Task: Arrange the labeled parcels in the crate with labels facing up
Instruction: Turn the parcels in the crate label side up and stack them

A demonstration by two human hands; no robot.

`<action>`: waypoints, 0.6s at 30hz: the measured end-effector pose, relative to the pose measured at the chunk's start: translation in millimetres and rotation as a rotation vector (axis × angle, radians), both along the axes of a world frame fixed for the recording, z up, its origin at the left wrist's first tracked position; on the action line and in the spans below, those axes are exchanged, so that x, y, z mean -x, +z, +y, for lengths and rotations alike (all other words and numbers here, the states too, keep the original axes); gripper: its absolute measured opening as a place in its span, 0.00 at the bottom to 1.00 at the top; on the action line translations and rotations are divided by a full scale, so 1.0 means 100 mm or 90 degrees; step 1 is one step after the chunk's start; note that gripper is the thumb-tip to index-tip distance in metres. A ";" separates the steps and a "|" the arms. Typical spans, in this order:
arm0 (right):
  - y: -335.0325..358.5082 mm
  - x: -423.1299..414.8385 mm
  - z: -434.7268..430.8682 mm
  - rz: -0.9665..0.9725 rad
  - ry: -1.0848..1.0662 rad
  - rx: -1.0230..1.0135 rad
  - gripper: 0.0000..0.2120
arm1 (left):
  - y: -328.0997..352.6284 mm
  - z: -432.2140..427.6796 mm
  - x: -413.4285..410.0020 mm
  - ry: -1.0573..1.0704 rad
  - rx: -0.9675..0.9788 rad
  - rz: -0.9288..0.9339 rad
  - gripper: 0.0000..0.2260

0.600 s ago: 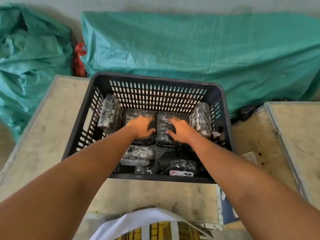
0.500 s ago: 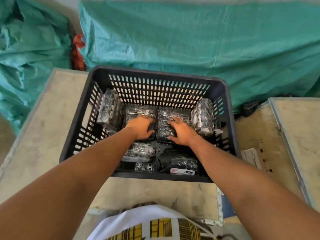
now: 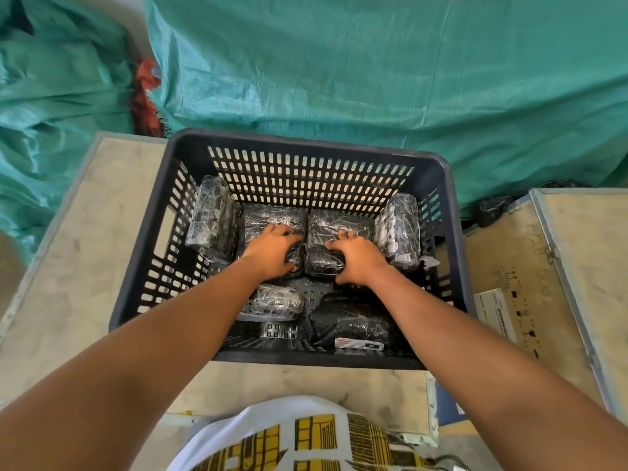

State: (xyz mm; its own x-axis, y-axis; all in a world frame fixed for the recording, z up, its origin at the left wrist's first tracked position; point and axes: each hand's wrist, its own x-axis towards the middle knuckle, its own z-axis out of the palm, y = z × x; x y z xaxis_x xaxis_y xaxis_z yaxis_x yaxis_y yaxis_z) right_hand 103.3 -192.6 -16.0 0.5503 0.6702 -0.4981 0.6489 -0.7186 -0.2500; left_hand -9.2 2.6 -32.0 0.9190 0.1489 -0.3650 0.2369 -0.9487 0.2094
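A green tarpaulin covers the background behind a pale worktable. A dark slotted crate sits on the table. Inside, four wrapped parcels line the far wall: the two outer ones lean against the side walls, the two middle ones lie flat, touching. Two more parcels lie nearer the front wall; the right one shows a white label. The left hand rests fingers spread on the left middle parcel; the right hand grips the right middle parcel.
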 end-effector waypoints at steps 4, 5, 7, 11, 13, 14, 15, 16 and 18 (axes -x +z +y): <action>0.28 -0.09 0.00 0.016 -0.007 -0.078 0.36 | 0.03 0.01 -0.01 0.007 0.017 0.005 0.39; 0.35 -0.11 -0.01 0.023 -0.021 -0.107 0.34 | 0.03 0.00 -0.01 0.009 0.023 0.005 0.42; 0.47 -0.17 -0.02 0.058 -0.076 -0.182 0.31 | 0.03 -0.04 -0.02 0.043 0.075 -0.019 0.49; 0.63 -0.28 -0.11 0.251 -0.202 -0.300 0.27 | 0.14 -0.10 -0.05 0.087 0.310 -0.131 0.58; 0.69 -0.35 -0.19 0.319 -0.213 -0.312 0.25 | 0.22 -0.09 -0.06 0.028 0.390 -0.169 0.57; 0.73 -0.38 -0.22 0.350 -0.215 -0.320 0.25 | 0.26 -0.09 -0.07 -0.004 0.412 -0.183 0.55; 0.76 -0.41 -0.26 0.378 -0.222 -0.338 0.25 | 0.29 -0.09 -0.08 -0.027 0.427 -0.198 0.53; 0.77 -0.43 -0.29 0.402 -0.238 -0.369 0.25 | 0.31 -0.10 -0.09 -0.039 0.440 -0.217 0.50; 0.78 -0.46 -0.33 0.429 -0.299 -0.452 0.23 | 0.33 -0.12 -0.11 -0.031 0.470 -0.257 0.47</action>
State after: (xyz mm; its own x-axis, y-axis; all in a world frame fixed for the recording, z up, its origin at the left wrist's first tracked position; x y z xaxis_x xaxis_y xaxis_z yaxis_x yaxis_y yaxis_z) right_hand 149.6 -225.2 62.2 0.5851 0.7188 -0.3755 -0.0794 -0.4100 -0.9086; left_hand 2.0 -9.4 0.9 0.9991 -0.0425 0.0045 -0.0268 -0.5426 0.8395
